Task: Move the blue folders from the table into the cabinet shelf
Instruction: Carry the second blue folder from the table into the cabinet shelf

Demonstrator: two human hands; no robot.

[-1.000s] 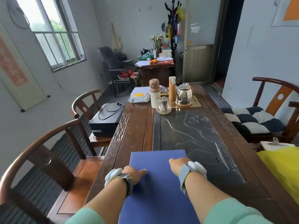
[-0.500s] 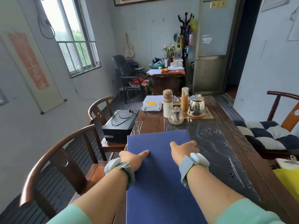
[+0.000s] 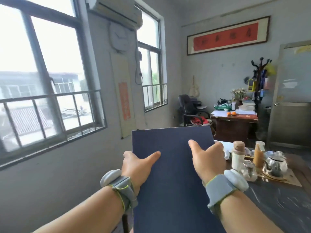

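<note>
While clasped, folders between hands.

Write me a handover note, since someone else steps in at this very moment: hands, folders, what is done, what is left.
Left hand: grips the left edge of the blue folders, thumb on top.
Right hand: grips the right edge, thumb on top.
Folders: held in the air in front of the person, beside the table.
Done: folders picked up.
Left: carry them to the cabinet shelf, which is not in view, and put them in.
</note>
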